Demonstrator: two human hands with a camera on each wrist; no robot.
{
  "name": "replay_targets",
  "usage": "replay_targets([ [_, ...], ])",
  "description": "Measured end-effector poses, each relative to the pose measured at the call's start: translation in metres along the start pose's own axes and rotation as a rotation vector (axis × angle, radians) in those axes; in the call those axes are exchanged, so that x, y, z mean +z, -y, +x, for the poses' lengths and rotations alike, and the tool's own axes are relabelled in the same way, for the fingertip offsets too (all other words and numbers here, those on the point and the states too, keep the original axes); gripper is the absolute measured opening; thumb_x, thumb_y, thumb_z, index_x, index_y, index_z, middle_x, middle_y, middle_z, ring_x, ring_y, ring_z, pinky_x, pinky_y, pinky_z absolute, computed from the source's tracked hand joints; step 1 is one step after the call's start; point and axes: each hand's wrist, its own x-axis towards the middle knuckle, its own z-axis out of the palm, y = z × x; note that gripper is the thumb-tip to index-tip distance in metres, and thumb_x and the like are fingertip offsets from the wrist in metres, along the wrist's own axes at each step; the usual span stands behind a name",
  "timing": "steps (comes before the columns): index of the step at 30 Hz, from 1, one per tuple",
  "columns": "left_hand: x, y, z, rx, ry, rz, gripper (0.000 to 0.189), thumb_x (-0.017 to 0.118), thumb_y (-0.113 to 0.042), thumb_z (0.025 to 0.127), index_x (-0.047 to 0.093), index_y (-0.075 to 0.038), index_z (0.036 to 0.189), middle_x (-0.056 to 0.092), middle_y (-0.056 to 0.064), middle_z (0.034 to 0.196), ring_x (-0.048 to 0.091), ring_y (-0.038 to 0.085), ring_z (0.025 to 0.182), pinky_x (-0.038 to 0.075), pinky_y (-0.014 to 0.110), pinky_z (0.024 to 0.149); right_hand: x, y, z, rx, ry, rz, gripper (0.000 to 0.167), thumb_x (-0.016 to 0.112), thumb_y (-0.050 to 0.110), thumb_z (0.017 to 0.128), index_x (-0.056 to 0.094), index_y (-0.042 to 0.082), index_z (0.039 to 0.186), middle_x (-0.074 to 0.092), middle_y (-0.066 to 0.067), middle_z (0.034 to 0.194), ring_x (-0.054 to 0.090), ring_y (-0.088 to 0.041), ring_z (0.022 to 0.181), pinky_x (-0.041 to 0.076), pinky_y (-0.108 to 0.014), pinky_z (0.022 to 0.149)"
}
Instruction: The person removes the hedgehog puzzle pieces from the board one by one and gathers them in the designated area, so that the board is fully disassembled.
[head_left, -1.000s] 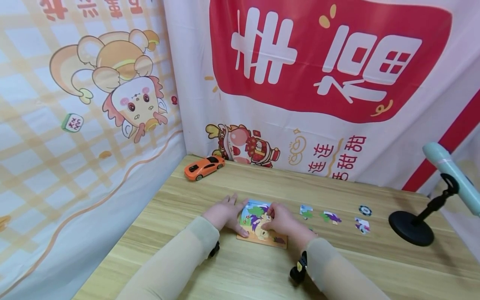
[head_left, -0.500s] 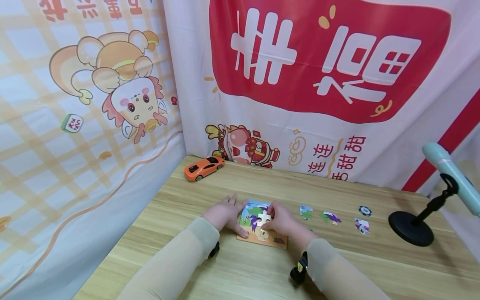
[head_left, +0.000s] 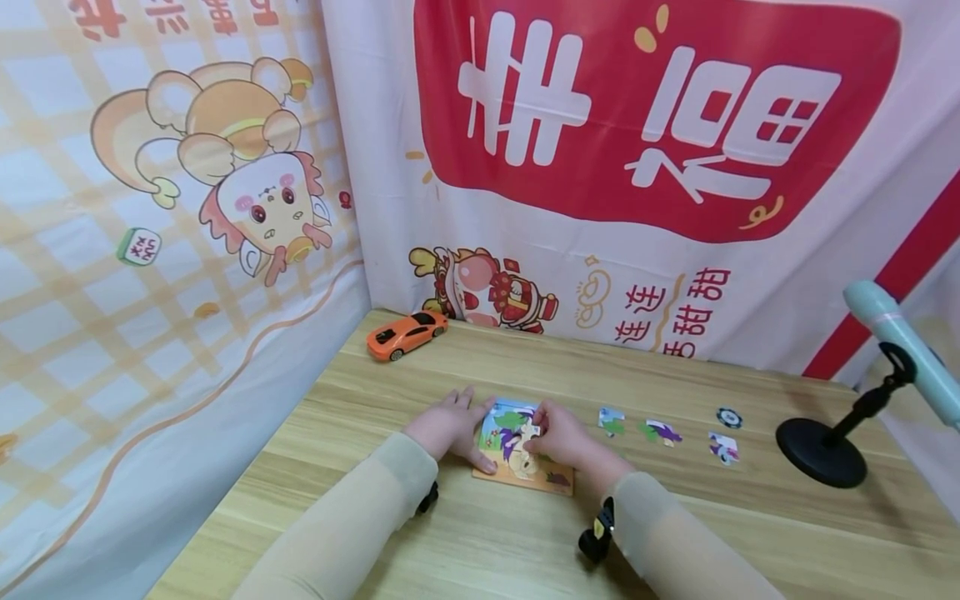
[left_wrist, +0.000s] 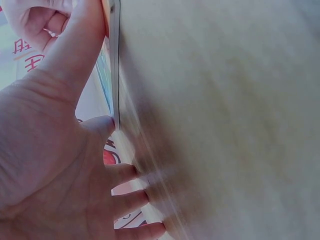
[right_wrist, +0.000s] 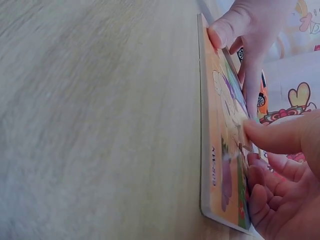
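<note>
A small jigsaw puzzle board (head_left: 542,483) with a colourful cartoon picture lies flat on the table. My left hand (head_left: 450,429) lies along its left side with fingers spread; the thumb presses the board's near left corner. In the left wrist view, the fingertips (left_wrist: 131,200) touch the tabletop beside the board's edge. Over the right part of the picture, my right hand (head_left: 564,437) pinches a pale puzzle piece (head_left: 529,430) between thumb and finger. The right wrist view shows the right thumb (right_wrist: 270,136) down at the board's surface, where the piece is mostly hidden.
Loose puzzle pieces lie right of the board: a blue-green one (head_left: 611,422), a purple one (head_left: 662,432) and a white-purple one (head_left: 723,449). Near them lies a round dark chip (head_left: 729,418). An orange toy car (head_left: 407,335) stands back left, a microphone (head_left: 900,342) on its stand right.
The pale piece turned up its white face half a second ago and now shows less of it, tilted differently in the right fingers. The left hand holds its place.
</note>
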Motion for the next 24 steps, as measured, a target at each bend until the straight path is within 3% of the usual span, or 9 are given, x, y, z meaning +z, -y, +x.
replay_targets([
  [8,0.000,-0.001,-0.001,-0.001,-0.009,0.010,0.132,0.075,-0.080,0.049,0.015,-0.037,0.159,0.006,0.012,0.164,0.007,0.037,0.148,0.020,0.056,0.115,0.001,-0.006,0.000,0.017,-0.045,0.138,0.010,0.065,0.001,0.094,0.056,0.003,0.097,0.054,-0.008,0.083,0.053,-0.020,0.072,0.046,-0.031,0.060],
  [15,0.004,0.002,0.004,0.002,-0.019,0.010,0.135,0.073,-0.082,0.045,0.015,-0.037,0.159,0.005,0.011,0.165,0.008,0.037,0.148,0.022,0.058,0.113,-0.005,-0.016,0.003,0.101,-0.109,0.289,0.007,0.065,0.003,0.093,0.058,0.003,0.096,0.053,-0.008,0.084,0.051,-0.020,0.072,0.044,-0.030,0.060],
  [18,0.008,0.004,0.009,0.002,-0.013,0.019,0.137,0.071,-0.084,0.043,0.012,-0.039,0.158,0.003,0.010,0.165,0.007,0.038,0.148,0.022,0.058,0.113,-0.017,-0.021,-0.002,0.118,-0.145,0.338,0.009,0.066,0.003,0.092,0.059,0.000,0.097,0.057,-0.009,0.085,0.054,-0.021,0.073,0.046,-0.031,0.063],
  [24,0.001,0.000,0.001,-0.002,-0.004,0.005,0.137,0.072,-0.084,0.044,0.013,-0.037,0.158,0.004,0.011,0.165,0.007,0.037,0.148,0.019,0.058,0.114,-0.061,-0.034,-0.022,0.112,-0.166,0.384,0.017,0.064,0.004,0.093,0.056,-0.005,0.105,0.060,-0.010,0.090,0.057,-0.024,0.078,0.051,-0.037,0.071],
])
